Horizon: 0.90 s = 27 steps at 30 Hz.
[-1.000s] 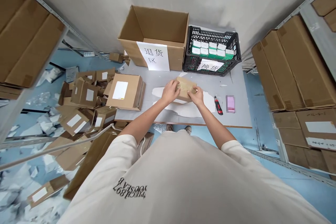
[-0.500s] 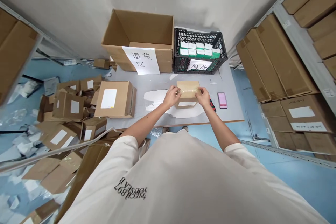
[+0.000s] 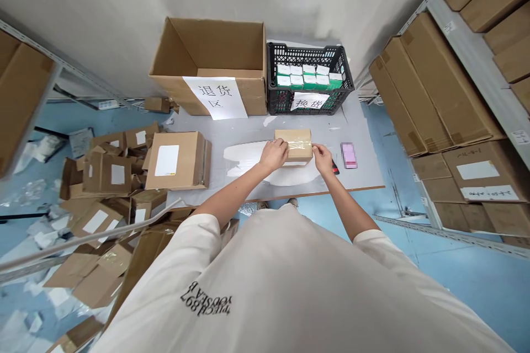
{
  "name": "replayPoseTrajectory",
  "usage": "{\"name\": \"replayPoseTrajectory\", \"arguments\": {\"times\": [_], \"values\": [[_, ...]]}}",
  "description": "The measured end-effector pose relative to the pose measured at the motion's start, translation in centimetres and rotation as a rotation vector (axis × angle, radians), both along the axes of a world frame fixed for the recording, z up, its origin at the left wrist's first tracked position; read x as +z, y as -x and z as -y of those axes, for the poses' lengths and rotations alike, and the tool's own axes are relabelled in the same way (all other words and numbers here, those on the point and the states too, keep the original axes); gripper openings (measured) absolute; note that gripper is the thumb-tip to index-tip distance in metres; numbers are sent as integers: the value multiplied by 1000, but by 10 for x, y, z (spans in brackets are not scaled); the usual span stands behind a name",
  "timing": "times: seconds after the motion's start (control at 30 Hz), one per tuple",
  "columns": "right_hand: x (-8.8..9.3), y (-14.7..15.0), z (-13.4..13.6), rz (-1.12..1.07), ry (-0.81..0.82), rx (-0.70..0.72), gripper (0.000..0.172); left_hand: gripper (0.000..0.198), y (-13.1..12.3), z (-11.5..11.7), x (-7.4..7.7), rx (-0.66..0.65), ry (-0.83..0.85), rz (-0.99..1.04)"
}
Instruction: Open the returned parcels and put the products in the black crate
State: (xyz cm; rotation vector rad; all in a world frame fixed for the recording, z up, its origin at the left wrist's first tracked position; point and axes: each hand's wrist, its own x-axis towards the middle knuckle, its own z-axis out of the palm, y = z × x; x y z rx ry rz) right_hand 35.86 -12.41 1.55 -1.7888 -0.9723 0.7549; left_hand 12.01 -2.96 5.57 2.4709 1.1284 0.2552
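A small cardboard box (image 3: pixel 292 135) sits on the table before me. Clear tape (image 3: pixel 300 145) lies across its top, running from side to side. My left hand (image 3: pixel 274 155) is closed over the box's left edge, fingers curled onto the top. At the right edge, my right hand (image 3: pixel 322 159) pinches what looks like the tape's end; the fingertips hide the exact grip. Partly behind that hand lies a red and black tool (image 3: pixel 335 168), its kind unclear.
At the back stand a large open carton (image 3: pixel 226 49) and a black crate (image 3: pixel 310 80) holding several green-white boxes. A labelled carton (image 3: pixel 174 160) is at left and a pink-screened phone (image 3: pixel 349 155) at right. Stacked cartons (image 3: pixel 439 88) fill the right shelf; discarded boxes (image 3: pixel 107 171) litter the left floor.
The tape, earlier stretched between both hands over the box, now lies on its top. My left hand has moved onto the box's left edge, and my right hand is slightly lower at the right side.
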Motion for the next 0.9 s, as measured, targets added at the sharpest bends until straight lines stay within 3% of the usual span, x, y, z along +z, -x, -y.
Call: {"name": "replayPoseTrajectory", "arguments": {"times": [0.13,0.33,0.47,0.53,0.63,0.77,0.9], "values": [[4,26,-18,1,-45,139,61,28,18,-2,8,163,29,37],[-10,74,-39,-20,-42,350,43,29,47,-4,12,180,43,162],[-26,80,-36,86,114,241,28,30,85,-11,-2,339,48,138],[-32,79,-33,113,192,164,29,33,105,-14,-11,415,70,149],[-40,79,-31,45,208,203,36,34,122,-16,-25,499,127,194],[-42,71,-30,67,156,225,39,33,117,-13,-41,513,217,235],[-39,45,-20,123,159,171,39,35,95,-4,-54,429,278,227]]}}
